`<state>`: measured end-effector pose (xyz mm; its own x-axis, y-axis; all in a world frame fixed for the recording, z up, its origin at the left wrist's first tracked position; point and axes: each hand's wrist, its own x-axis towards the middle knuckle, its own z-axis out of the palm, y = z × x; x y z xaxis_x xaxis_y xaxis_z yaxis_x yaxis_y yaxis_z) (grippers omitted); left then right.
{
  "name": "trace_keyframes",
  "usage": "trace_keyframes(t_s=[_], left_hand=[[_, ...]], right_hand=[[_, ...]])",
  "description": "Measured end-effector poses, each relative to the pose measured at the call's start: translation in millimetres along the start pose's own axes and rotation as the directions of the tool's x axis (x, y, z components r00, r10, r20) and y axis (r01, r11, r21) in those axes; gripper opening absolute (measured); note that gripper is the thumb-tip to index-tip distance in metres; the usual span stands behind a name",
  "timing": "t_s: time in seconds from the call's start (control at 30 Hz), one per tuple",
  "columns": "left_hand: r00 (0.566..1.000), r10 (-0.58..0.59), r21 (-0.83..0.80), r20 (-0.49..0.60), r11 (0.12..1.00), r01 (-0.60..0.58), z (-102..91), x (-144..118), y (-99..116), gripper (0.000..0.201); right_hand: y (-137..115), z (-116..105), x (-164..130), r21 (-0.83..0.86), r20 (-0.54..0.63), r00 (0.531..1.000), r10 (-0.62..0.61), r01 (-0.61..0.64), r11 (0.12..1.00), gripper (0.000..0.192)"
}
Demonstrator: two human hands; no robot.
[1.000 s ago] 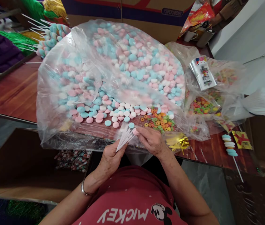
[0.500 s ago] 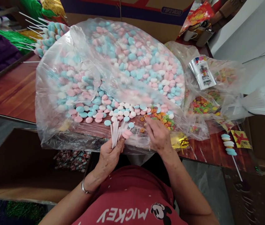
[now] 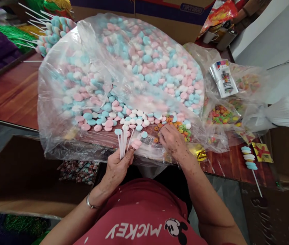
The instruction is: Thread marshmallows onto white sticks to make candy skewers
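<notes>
My left hand (image 3: pixel 116 167) grips a bunch of thin white sticks (image 3: pixel 123 142) that point up and away; one stick carries a pink candy (image 3: pixel 136 144). My right hand (image 3: pixel 173 142) reaches into the pile of small coloured ring candies (image 3: pixel 182 128) at the mouth of a big clear plastic bag (image 3: pixel 65 68); its fingertips are curled on the rings, and I cannot see whether one is pinched. Pink, blue and white round candies (image 3: pixel 144 61) fill the bag on the brown wooden table (image 3: pixel 11 98).
A finished candy skewer (image 3: pixel 250 160) lies at the right by a red-and-yellow wrapper (image 3: pixel 262 152). Gold twist ties (image 3: pixel 197 154) sit right of my right hand. More finished skewers (image 3: pixel 49 32) lie at the far left. A smaller bag of ring candies (image 3: pixel 221 114) and a cardboard box (image 3: pixel 19 177) are nearby.
My right hand left the sticks and moved away and right onto the ring candies. My left hand turned the sticks upright, with a pink candy now on one.
</notes>
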<state>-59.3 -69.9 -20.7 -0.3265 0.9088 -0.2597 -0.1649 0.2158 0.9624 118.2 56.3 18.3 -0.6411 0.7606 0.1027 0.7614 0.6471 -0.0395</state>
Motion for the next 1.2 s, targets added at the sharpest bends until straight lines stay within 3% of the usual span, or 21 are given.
trace_keyframes(t_s=[0.4,0.5,0.6,0.7,0.83,1.0,1.07,1.13,1.2], left_hand=[[0.999,0.030,0.065,0.026,0.997,-0.032,2.5,-4.8,13.5,0.025],[0.999,0.032,0.070,0.020,0.997,-0.033,0.9,-5.8,15.1,0.026],[1.000,0.017,0.081,0.021,0.997,-0.019,0.4,-6.5,15.8,0.027],[0.999,0.007,0.103,0.031,0.995,-0.010,0.9,-6.2,14.8,0.027],[0.999,0.014,0.128,0.043,0.992,-0.020,0.8,-5.2,12.2,0.030],[0.999,0.030,0.132,0.045,0.991,-0.036,-0.4,-4.4,11.7,0.030],[0.996,0.057,0.174,0.061,0.982,-0.067,-0.6,-4.3,12.5,0.029],[0.989,0.104,0.233,0.105,0.964,-0.126,-0.4,-4.5,14.0,0.030],[0.973,0.148,0.289,0.179,0.937,-0.196,0.4,-4.9,16.1,0.032]], right_hand=[[-8.0,-3.8,5.1,0.009,0.118,0.987,0.110,-0.111,0.994,0.018],[-5.2,-5.4,1.5,0.091,0.074,0.988,0.133,-0.140,0.986,0.015],[-7.5,-3.3,-5.2,0.182,-0.007,0.998,0.061,-0.059,0.981,0.013],[-14.5,3.3,-11.3,0.139,-0.039,0.999,-0.002,0.007,0.990,0.011],[-20.8,9.8,-15.1,0.049,-0.043,0.999,0.016,-0.014,0.999,0.013],[-21.0,6.1,-14.3,0.056,-0.022,0.999,0.036,-0.034,0.998,0.012],[-19.5,5.8,-12.8,0.127,-0.027,0.996,0.082,-0.078,0.989,0.012],[-17.2,7.2,-11.4,0.337,-0.065,0.981,0.181,-0.150,0.929,0.011],[-15.3,8.7,-10.4,0.676,-0.079,0.941,0.329,-0.192,0.711,0.006]])
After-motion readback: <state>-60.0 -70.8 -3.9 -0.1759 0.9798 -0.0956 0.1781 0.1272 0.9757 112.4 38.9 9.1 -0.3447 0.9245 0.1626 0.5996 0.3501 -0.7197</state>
